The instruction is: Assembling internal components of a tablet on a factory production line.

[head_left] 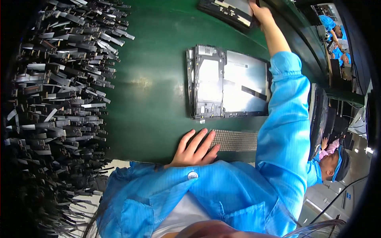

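My left hand (pixel 196 148) rests on the green table close to my body. Its fingers are spread and hold nothing; their tips are beside a narrow sheet (pixel 236 141) of small brownish squares in a grid. My right arm stretches to the far right, where my right hand (pixel 262 15) grips the right edge of a dark flat device panel (pixel 226 11) with pale strips on it. Some of its fingers are hidden at that edge. Between the hands lies a small stack of device frames (pixel 208 85), black-edged with shiny silvery plates, touched by neither hand.
A dense mass of dark ribbon cables with small connectors (pixel 63 95) covers the left side. A tiny pale piece (pixel 202 121) lies just below the frames. Past my right arm stand dark stacked trays or panels (pixel 317 115), and a co-worker in a cap (pixel 331 166) sits beyond.
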`<state>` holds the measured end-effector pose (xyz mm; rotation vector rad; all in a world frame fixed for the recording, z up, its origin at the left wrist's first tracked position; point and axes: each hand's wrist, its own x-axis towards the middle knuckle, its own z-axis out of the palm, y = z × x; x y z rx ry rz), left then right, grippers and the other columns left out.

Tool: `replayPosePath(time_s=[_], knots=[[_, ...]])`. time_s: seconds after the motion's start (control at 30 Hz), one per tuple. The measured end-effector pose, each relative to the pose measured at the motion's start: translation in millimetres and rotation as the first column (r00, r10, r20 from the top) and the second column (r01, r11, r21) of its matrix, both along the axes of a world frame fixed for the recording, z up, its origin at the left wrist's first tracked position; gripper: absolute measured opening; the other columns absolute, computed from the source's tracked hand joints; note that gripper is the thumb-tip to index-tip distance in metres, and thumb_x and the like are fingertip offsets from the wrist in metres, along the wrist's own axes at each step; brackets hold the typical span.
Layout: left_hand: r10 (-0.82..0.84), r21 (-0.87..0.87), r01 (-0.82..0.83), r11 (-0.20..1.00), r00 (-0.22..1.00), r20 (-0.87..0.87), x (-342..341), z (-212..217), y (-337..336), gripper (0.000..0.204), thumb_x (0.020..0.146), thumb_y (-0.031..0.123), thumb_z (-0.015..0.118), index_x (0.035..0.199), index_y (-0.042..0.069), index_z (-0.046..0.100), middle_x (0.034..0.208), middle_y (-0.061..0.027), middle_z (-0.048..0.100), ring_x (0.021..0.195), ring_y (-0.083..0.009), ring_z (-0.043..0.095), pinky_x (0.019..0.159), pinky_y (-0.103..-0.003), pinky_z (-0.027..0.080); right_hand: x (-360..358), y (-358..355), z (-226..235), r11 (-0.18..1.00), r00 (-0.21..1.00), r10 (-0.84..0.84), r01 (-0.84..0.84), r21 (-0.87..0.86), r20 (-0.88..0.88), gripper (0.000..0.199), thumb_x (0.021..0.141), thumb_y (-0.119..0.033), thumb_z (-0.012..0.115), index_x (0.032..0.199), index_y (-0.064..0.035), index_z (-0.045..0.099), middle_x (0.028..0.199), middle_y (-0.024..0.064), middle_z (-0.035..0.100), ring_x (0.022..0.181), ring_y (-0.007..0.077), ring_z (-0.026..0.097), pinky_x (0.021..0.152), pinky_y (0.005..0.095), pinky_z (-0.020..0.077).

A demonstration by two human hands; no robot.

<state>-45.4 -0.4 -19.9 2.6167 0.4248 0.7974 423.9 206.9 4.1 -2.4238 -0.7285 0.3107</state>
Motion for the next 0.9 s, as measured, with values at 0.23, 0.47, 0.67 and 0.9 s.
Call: replayPosePath(time_s=[0.23,0.47,0.67,0.9], knots=[[0.012,-0.073,-0.01,0.997,1.0,0.026,5,4,5,0.03,0.086,0.03,0.059,0.113,0.018,0.061,0.123,-0.0149,0.059,0.112,-0.0291,0.056,0.095,-0.046,0.043,-108,-89,90,0.843,0.91,0.23,-0.363,0.396,0.344,0.031,0.092,-0.029,0.057,0.086,0.0006,0.065,0.081,0.0056,0.061,0.083,0.0121,0.054,0.075,0.0252,0.0403],[0.061,-0.052,-0.065,0.997,0.995,-0.076,9,10,8,0.021,0.085,0.019,0.059,0.106,0.017,0.063,0.119,-0.0132,0.061,0.108,-0.0287,0.059,0.089,-0.042,0.047,-253,-248,63,0.522,0.807,0.59,-0.387,0.76,0.005,0.028,0.085,-0.023,0.066,0.09,0.0041,0.065,0.085,0.0098,0.063,0.064,0.0161,0.061,0.06,0.0244,0.0477],[0.088,0.0,-0.089,0.996,0.987,-0.137,12,19,1,0.025,0.083,0.022,0.06,0.107,0.019,0.066,0.123,-0.0124,0.059,0.113,-0.0316,0.055,0.088,-0.042,0.051,-297,-286,20,0.813,0.745,0.347,0.064,0.579,-0.57,0.024,0.078,0.0,0.072,0.101,0.0034,0.065,0.093,0.0113,0.067,0.09,0.0181,0.066,0.074,0.0247,0.054],[0.069,0.028,-0.066,0.997,0.986,-0.153,10,17,0,0.027,0.083,0.021,0.058,0.108,0.019,0.066,0.123,-0.0137,0.059,0.114,-0.0338,0.055,0.088,-0.044,0.051,-294,-283,24,0.862,0.761,0.387,-0.099,0.497,-0.52,0.022,0.084,0.008,0.062,0.104,0.009,0.056,0.1,0.0197,0.065,0.086,0.0212,0.067,0.077,0.03,0.0559]])
